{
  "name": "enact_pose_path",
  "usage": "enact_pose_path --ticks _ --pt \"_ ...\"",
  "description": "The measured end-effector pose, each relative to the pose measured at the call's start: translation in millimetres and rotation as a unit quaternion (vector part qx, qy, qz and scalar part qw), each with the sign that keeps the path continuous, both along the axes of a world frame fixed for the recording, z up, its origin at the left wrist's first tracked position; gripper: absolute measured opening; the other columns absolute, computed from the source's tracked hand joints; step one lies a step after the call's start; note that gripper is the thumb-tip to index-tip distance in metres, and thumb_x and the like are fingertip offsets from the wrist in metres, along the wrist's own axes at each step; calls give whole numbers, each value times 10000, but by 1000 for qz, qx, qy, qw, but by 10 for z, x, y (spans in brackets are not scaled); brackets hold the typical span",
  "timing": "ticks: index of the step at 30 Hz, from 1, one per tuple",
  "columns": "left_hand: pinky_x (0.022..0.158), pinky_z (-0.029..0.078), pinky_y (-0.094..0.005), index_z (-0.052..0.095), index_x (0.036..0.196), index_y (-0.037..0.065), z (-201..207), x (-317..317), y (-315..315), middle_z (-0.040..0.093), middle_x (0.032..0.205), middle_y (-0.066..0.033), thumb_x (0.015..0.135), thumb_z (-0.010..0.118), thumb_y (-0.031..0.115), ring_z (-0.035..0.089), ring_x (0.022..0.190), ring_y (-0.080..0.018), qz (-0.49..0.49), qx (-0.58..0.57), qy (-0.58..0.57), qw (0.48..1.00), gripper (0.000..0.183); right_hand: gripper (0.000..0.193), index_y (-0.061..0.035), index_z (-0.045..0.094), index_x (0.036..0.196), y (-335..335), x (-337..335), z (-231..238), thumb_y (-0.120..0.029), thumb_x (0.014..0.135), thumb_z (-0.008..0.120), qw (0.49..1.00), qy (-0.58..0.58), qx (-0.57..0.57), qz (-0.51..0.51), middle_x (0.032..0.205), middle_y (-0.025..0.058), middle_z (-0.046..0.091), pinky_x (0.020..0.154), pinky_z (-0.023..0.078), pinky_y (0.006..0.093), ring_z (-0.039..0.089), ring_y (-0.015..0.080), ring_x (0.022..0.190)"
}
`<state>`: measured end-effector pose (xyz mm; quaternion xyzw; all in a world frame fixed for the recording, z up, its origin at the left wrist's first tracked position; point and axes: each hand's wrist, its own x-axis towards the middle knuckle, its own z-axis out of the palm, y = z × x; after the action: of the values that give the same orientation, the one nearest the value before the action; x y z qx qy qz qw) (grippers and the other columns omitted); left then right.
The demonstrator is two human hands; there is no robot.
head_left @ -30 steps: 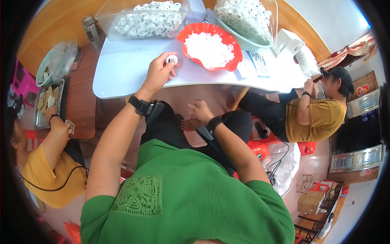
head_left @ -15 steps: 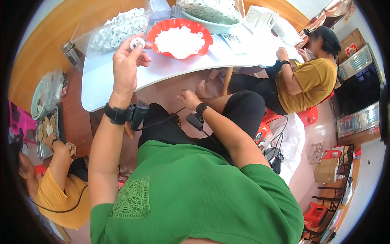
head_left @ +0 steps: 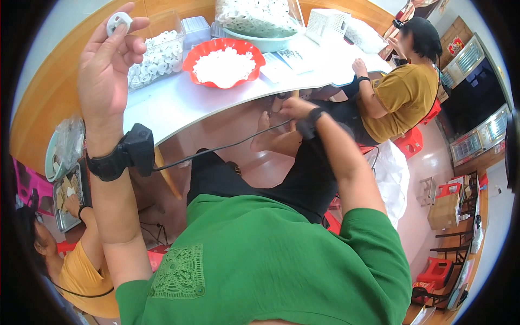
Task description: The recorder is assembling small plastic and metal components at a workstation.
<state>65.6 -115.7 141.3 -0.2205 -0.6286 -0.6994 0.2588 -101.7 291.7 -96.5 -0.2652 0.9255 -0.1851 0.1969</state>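
- Head view: your left hand [head_left: 104, 78] is raised at the left end of the table [head_left: 168, 111], pinching a white disc [head_left: 112, 21] in a narrow hold, thumb in front and fingers behind.
- That disc shows up high, off the tabletop, against the wood panel past the table's far edge. Its flat face turns toward the camera; the outline is nearly round, its slightly longer axis running from lower left to upper right.
- Your right hand [head_left: 297, 108] is out in front of the table's near edge, right of the middle, fingers curled and blurred; you can't tell whether it grips anything.
- Near the table's front edge sits a red bowl [head_left: 219, 84] heaped with small white pieces [head_left: 225, 65].
- Toward the far left corner, more discs [head_left: 160, 58] fill a clear bin [head_left: 174, 26]; a pale green basin [head_left: 265, 41] stands by the far edge.
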Motion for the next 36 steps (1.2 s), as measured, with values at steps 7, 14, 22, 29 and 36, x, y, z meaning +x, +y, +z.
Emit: enact_pose_path --ticks 7,14,22,29,36 --pt "609 437 -202 466 1273 -55 -31 102 92 629 1012 -143 942 477 109 537 700 -83 -24 47 -13 999 369 226 0 549 777 1206 409 1412 -180 913 543 970 123 -146 -153 571 13 482 396 387 242 488 100 458" --pt "577 436 -209 495 1234 -31 -236 140 -152 645 948 -127 930 502 117 560 657 -79 4 45 -99 994 338 160 -10 567 799 440 1514 1707 -152 868 598 974 161 -148 59 593 108 506 495 441 330 521 218 489" --pt "452 458 -172 544 1119 2 -710 403 538 640 761 -74 904 546 131 562 518 -59 -156 -2 -304 940 251 90 19 619 781 -781 2085 980 -53 828 648 897 11 -436 -70 686 47 586 554 440 262 576 119 628" --pt "445 448 -164 558 1128 -15 -1255 541 1036 638 745 -77 919 522 102 575 518 -68 -241 19 -444 863 242 82 13 628 895 -877 1855 864 -63 890 597 649 -330 -666 -165 750 60 625 537 503 233 601 111 605" --pt "585 510 -215 492 1222 -25 -1408 385 1119 627 878 -106 944 478 97 615 674 -104 -277 129 -491 816 305 121 35 610 966 -808 1679 736 -59 911 557 629 -388 -639 -214 815 98 634 576 543 261 624 149 669"
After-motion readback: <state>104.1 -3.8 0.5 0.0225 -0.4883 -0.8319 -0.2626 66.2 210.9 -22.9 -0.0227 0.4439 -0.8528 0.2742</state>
